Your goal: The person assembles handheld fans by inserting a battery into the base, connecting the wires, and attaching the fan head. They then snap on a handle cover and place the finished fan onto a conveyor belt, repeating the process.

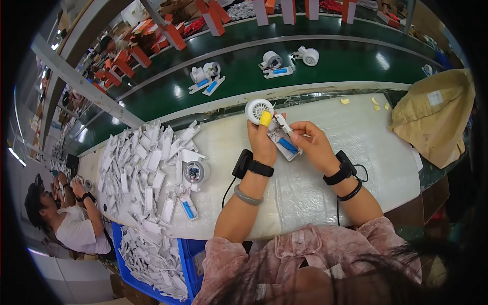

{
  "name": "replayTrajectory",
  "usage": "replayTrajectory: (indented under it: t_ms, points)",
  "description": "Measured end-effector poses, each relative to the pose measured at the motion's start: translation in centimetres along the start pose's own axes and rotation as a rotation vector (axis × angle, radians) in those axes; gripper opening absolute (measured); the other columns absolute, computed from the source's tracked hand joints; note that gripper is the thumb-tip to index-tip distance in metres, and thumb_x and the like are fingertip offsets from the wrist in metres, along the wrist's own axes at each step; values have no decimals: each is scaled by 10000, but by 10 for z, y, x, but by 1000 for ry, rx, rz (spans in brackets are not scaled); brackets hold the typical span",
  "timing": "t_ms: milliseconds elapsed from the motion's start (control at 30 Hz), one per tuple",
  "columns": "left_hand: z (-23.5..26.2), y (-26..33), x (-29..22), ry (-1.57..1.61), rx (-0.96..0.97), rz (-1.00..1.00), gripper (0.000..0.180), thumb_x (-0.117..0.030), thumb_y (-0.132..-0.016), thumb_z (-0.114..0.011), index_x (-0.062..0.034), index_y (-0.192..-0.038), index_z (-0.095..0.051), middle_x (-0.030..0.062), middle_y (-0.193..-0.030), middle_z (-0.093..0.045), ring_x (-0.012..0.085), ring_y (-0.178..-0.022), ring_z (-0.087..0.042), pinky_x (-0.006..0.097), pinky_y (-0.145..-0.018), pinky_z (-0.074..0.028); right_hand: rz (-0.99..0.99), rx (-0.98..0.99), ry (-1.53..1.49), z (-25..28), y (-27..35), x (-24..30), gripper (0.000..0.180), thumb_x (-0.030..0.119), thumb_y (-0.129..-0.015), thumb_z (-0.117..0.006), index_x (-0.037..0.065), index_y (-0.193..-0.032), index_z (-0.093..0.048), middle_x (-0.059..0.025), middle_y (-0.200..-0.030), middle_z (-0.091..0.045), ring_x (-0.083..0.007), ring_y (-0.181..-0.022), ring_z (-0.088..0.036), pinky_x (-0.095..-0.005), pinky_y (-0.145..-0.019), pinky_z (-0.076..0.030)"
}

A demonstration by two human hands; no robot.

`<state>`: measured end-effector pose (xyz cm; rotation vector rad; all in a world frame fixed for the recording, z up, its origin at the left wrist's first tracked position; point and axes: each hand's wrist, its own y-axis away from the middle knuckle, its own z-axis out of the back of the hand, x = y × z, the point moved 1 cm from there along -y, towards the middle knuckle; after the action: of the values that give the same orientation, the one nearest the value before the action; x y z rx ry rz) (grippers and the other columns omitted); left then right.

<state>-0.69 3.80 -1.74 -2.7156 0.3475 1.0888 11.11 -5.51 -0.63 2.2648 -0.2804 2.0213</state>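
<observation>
My left hand (262, 143) is closed round a small white fan head (253, 107) with a round grille. A yellow cover sits on its thumb, over the grille. Just right of the fan head, my right hand (317, 146) pinches a slim white plastic piece (282, 123). Below that piece is an open white handle shell with a blue battery (288, 145) in it, close to my right fingertips. Whether the slim piece touches the shell is hidden by my fingers. Left of my hands, another fan unit (196, 172) lies on the padded table, its circuit board showing.
A heap of white plastic shells (137, 162) covers the table's left; a blue bin (185, 264) below holds more. Several fan units lie on the green conveyor (239, 66) beyond. A brown paper bag (432, 117) is at right. A co-worker (81, 223) sits far left.
</observation>
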Motion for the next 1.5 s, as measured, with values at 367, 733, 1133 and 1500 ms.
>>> replayTrajectory:
  t_ms: [367,733,1133,1500]
  points:
    - [3,0,2,-79,-48,-10,292,-192,-920,-569,-28,-1141,-473,115,-979,-593,285,-892,-636,420,-798,-545,363,-91,564,-20,11,-1,391,89,-833,-678,57,-1212,-590,-71,-964,-556,-173,-868,-545,-283,-737,-462]
    - [-9,5,-1,-208,99,22,471,8,-851,-552,-53,-1257,-321,130,-1162,-490,216,-1036,-584,339,-854,-527,458,-167,667,-21,16,-3,481,82,-774,-729,46,-1231,-586,-113,-957,-544,-238,-839,-545,-296,-683,-463]
    - [-14,2,-13,-275,169,62,585,103,-837,-450,-56,-1359,-241,125,-1259,-443,203,-1105,-548,316,-933,-472,337,-56,371,-4,7,-5,433,160,-886,-648,-9,-1255,-501,-81,-1035,-580,-194,-952,-601,-284,-747,-525]
    - [-9,-1,-10,-99,181,49,590,117,-817,-428,-61,-1359,-277,134,-1266,-443,232,-1116,-549,342,-972,-459,-430,256,-384,-1,4,-10,376,255,-964,-538,-26,-1206,-480,-159,-974,-663,-230,-765,-700,-295,-660,-598]
